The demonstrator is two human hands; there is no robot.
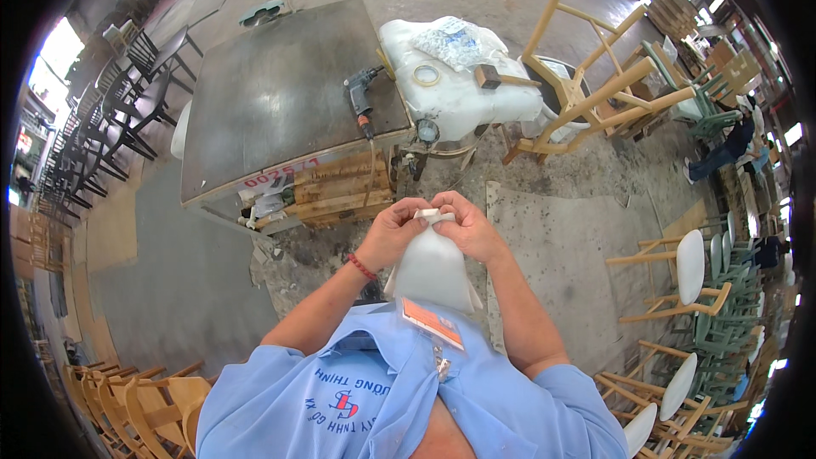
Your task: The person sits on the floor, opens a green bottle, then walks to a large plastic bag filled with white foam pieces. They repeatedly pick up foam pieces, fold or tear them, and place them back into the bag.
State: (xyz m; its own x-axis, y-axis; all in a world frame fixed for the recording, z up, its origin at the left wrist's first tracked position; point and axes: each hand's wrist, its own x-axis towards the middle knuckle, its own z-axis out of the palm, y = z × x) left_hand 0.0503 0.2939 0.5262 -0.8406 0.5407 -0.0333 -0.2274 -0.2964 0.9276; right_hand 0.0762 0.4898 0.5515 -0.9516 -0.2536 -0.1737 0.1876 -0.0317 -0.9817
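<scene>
Both my hands meet in front of my chest at the upper end of a white, soft-looking sheet (431, 268). My left hand (389, 236), with a red bead bracelet at the wrist, pinches the sheet's top edge between thumb and fingers. Close beside it, my right hand (472, 229) pinches the same edge from the other side. Between the thumbs the edge is folded over in a small flap. Below, the sheet widens and hangs down to my blue shirt. Whether it is foam or cloth I cannot tell.
Ahead stands a dark-topped table (272, 93) with a power drill (359, 98) near its right edge. A white-covered surface (459, 115) beside it carries a mallet (501, 78) and a tape roll (426, 76). An upturned wooden chair frame (586, 115) stands to the right; several chairs line both sides.
</scene>
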